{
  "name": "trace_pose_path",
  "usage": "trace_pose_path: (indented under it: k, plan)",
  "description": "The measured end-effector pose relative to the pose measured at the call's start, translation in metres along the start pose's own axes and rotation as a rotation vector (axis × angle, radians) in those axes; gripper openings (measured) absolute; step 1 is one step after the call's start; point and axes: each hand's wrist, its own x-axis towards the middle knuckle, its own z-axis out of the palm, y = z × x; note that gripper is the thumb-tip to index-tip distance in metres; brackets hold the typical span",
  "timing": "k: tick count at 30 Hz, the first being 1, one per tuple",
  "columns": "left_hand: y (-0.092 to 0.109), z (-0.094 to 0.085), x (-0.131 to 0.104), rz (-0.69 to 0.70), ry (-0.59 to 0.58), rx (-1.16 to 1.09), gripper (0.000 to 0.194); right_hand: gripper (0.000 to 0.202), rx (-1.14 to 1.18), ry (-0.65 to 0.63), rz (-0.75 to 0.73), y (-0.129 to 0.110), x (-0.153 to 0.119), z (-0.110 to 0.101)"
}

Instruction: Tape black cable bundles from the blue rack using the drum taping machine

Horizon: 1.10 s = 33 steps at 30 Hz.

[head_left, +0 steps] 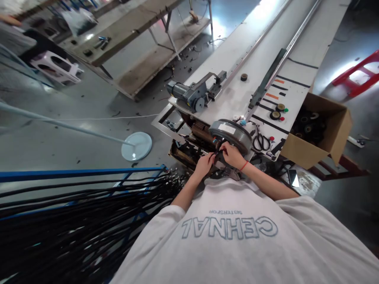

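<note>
Cables (74, 232), black and slender, lie bundled at left; next, my left hand (204, 163) and right hand (232, 155) pinch a thin dark strip (217, 153) between them, just before the round, glossy drum (237, 136); then black-looped scissors (260, 136) and an open cardboard box (304, 152).

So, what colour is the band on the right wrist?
Red: the band just behind the right hand shows best in the head view.
</note>
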Motion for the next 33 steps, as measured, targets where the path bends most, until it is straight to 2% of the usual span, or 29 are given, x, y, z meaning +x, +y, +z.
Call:
trace_pose_path:
  k: [4,6,8,10,13,16,19,21,22,23,25,27,28,30,32,33]
  plan:
    - [-0.004,0.011,0.000,-0.022,0.010,0.045,0.030,0.034,-0.115,-0.003,-0.103,-0.007,0.010,0.000]
    - [-0.004,0.014,0.001,-0.029,0.013,0.071,0.030,0.029,-0.223,-0.045,-0.212,-0.008,0.014,-0.002]
    - [-0.002,0.016,0.002,-0.028,0.022,0.106,0.029,0.014,-0.331,-0.091,-0.332,-0.006,0.016,-0.003]
    - [-0.001,0.018,0.000,-0.011,0.035,0.138,0.029,0.017,-0.398,-0.095,-0.401,0.000,0.020,-0.003]
    - [-0.001,0.020,-0.009,0.015,0.059,0.191,0.030,0.034,-0.417,-0.096,-0.394,0.005,0.027,0.004]
    - [-0.001,0.020,-0.016,0.033,0.143,0.263,0.029,0.038,-0.390,-0.121,-0.339,-0.004,0.027,0.008]
    - [0.007,0.026,-0.006,0.118,0.265,0.384,0.030,0.023,-0.185,-0.031,-0.465,-0.029,0.007,-0.014]
    - [0.017,0.033,0.015,0.170,0.254,0.494,0.036,0.018,-0.002,0.099,-0.589,-0.044,-0.009,-0.045]
    - [0.023,0.037,0.029,0.172,0.221,0.546,0.037,0.018,0.065,0.187,-0.589,-0.046,-0.016,-0.064]
    - [0.027,0.040,0.043,0.153,0.180,0.589,0.035,0.018,0.109,0.288,-0.532,-0.045,-0.021,-0.083]
    - [0.033,0.045,0.068,0.094,0.099,0.627,0.023,0.018,0.167,0.469,-0.277,-0.026,-0.024,-0.114]
    - [0.034,0.044,0.082,0.065,0.035,0.618,0.018,0.027,0.256,0.525,0.048,0.009,-0.020,-0.129]
    - [0.032,0.042,0.084,0.065,0.019,0.602,0.018,0.034,0.310,0.479,0.182,0.029,-0.016,-0.130]
    - [0.028,0.037,0.081,0.080,0.017,0.557,0.015,0.047,0.397,0.280,0.332,0.062,-0.004,-0.117]
    - [0.025,0.034,0.073,0.081,0.026,0.507,0.013,0.053,0.413,0.081,0.325,0.079,0.012,-0.096]
    - [0.024,0.033,0.069,0.071,0.030,0.490,0.012,0.050,0.389,0.022,0.280,0.081,0.021,-0.086]
